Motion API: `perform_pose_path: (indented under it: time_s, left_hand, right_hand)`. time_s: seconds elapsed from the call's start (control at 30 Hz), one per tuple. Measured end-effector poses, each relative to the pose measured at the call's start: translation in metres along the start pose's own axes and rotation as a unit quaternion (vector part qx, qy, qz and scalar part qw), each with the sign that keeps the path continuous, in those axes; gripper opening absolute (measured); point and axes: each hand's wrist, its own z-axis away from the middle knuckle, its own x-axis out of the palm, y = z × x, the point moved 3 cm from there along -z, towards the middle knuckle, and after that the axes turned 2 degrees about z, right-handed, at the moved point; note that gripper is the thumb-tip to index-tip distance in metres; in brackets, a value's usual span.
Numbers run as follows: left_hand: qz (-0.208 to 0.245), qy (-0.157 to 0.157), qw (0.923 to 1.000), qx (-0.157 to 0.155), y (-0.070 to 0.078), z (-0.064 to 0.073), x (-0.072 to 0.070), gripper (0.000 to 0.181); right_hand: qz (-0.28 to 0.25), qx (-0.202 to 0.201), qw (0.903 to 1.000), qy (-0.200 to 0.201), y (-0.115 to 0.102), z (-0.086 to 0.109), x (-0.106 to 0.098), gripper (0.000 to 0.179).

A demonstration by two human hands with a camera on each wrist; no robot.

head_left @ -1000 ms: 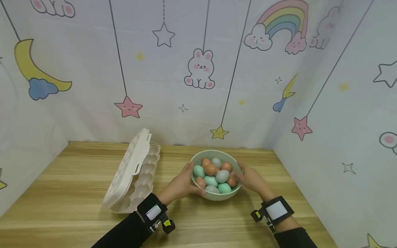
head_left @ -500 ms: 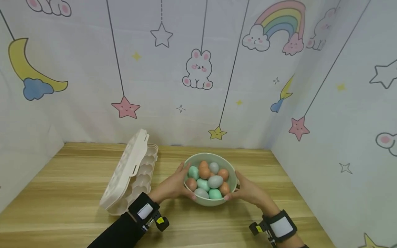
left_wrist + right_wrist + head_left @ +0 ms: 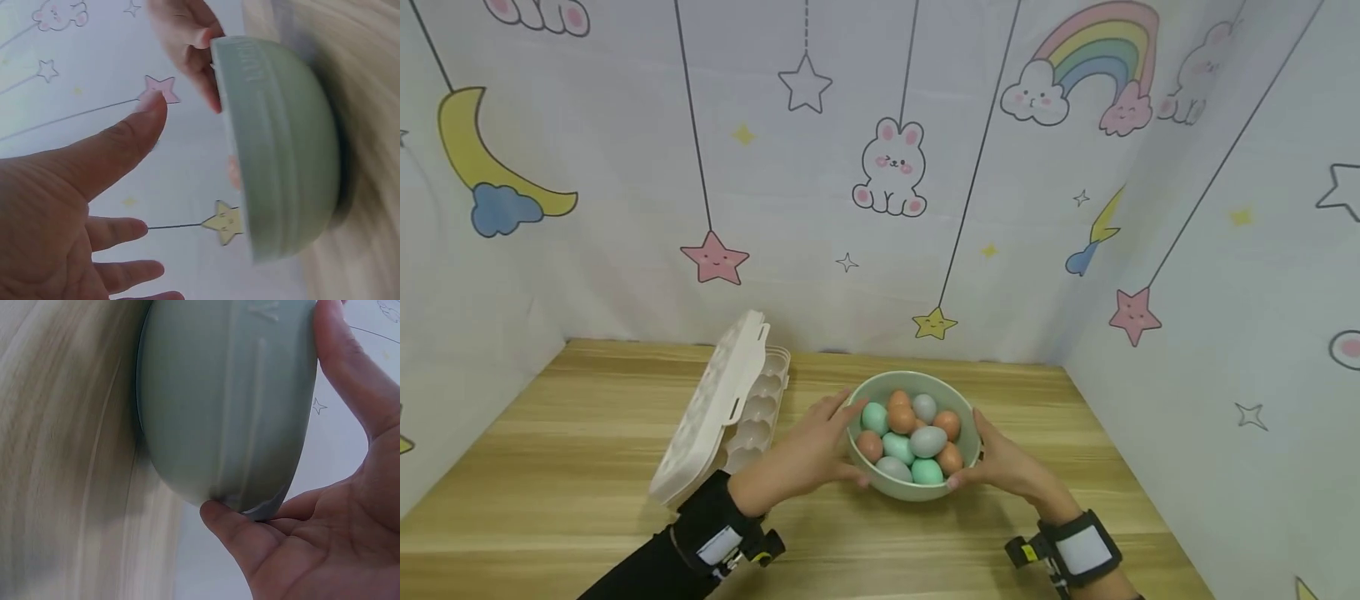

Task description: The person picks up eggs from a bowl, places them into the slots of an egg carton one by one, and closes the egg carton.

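Observation:
A pale green bowl stands on the table, filled with brown eggs, grey eggs and mint-green eggs. My right hand grips the bowl's right side. In the right wrist view its thumb lies on the rim, and fingers curl against the far side of the bowl wall. At the bowl's left, my left hand is held with fingers spread. The left wrist view shows this hand apart from the bowl wall, holding nothing.
A white egg carton with its lid raised stands left of the bowl, behind the left forearm; the cups I can see hold nothing. Fabric walls with printed stars and rabbits enclose the wooden table at the back and sides.
The bowl has come slightly nearer to me. My right hand has shifted its hold, thumb moving to the front rim. My left hand has let go and drawn back leftward.

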Motion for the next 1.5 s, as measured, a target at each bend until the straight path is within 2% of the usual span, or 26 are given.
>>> perform_pose_path:
  time_s: [0.1,0.2,0.3,0.4,0.5,0.6,0.7,0.8,0.9,1.0,1.17,1.33,1.5]
  left_hand:
    - [-0.027,0.021,0.9992,0.020,0.006,0.012,-0.019,0.090]
    - [-0.068,0.056,0.9954,0.038,0.007,0.023,-0.039,0.085]
    - [-0.097,0.090,0.9902,0.045,0.002,0.034,-0.058,0.082]
    - [-0.106,0.112,0.9868,0.049,-0.009,0.044,-0.071,0.079]
    - [-0.115,0.116,0.9853,0.050,-0.023,0.056,-0.080,0.078]
    - [-0.112,0.093,0.9890,0.030,-0.040,0.069,-0.085,0.079]
    - [-0.088,0.056,0.9945,-0.002,-0.057,0.084,-0.086,0.080]
    - [-0.068,0.027,0.9970,-0.027,-0.071,0.096,-0.085,0.082]
    - [-0.056,0.012,0.9976,-0.039,-0.079,0.104,-0.083,0.082]
    - [-0.045,0.006,0.9980,-0.044,-0.084,0.106,-0.079,0.079]
    - [-0.039,0.009,0.9979,-0.052,-0.079,0.100,-0.074,0.076]
    - [-0.028,0.012,0.9976,-0.063,-0.065,0.097,-0.065,0.077]
    - [-0.035,0.021,0.9981,-0.047,-0.048,0.095,-0.053,0.077]
  right_hand:
    - [0.005,0.000,1.0000,-0.006,0.000,0.001,-0.001,0.127]
    - [0.008,-0.001,0.9999,-0.013,-0.002,0.000,-0.005,0.126]
    - [0.013,0.001,0.9999,-0.010,-0.005,-0.001,-0.009,0.124]
    - [0.012,0.005,0.9998,-0.012,-0.008,-0.003,-0.011,0.121]
    - [0.010,0.008,0.9998,-0.018,-0.009,-0.004,-0.011,0.120]
    - [0.003,0.010,0.9997,-0.020,-0.008,-0.004,-0.009,0.118]
    - [0.003,0.014,0.9998,-0.016,-0.006,-0.004,-0.008,0.119]
    - [0.007,0.019,0.9997,-0.013,-0.005,-0.003,-0.007,0.119]
    - [0.011,0.030,0.9995,-0.008,-0.004,-0.002,-0.007,0.116]
    - [0.018,0.044,0.9989,0.001,-0.004,-0.001,-0.008,0.110]
    - [0.030,0.059,0.9977,0.015,-0.005,-0.001,-0.009,0.103]
    - [0.041,0.061,0.9971,0.021,-0.005,-0.002,-0.008,0.102]
    - [0.052,0.047,0.9972,0.025,-0.005,-0.004,-0.007,0.100]
